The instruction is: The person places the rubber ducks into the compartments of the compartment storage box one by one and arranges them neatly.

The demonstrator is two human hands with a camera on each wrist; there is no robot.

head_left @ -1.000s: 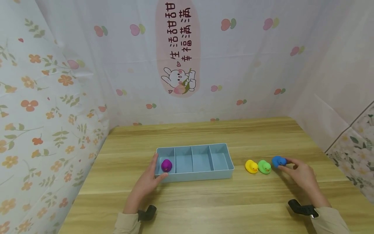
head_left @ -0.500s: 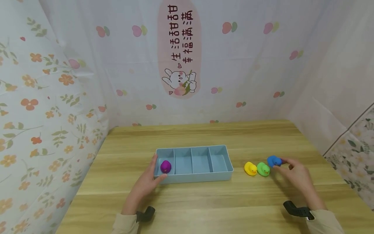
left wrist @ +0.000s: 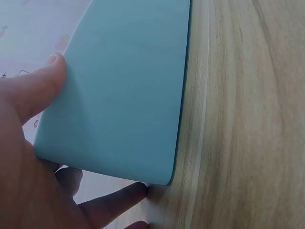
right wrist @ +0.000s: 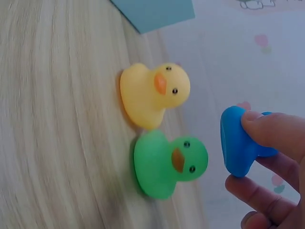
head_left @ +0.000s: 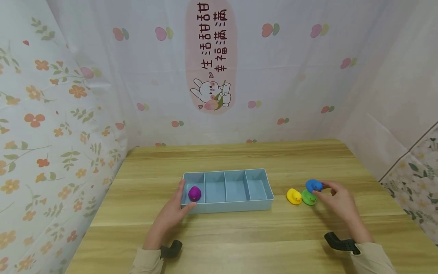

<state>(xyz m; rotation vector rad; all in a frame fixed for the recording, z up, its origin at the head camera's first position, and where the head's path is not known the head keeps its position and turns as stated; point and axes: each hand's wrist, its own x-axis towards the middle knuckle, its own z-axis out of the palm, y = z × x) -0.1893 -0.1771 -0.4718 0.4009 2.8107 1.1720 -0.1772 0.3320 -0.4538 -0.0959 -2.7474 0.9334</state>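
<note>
The right hand [head_left: 338, 199] pinches the blue duck [right wrist: 237, 143] between thumb and fingers, raised off the desk [head_left: 236, 243] and near the green duck [right wrist: 159, 167]; the yellow duck [right wrist: 147, 93] sits just beside the green one, between it and the box [head_left: 232, 207]. The left hand [head_left: 172, 211] rests round the box's near left corner, thumb and fingers spread apart; a purple toy [head_left: 194, 193] sits in the leftmost compartment.
</note>
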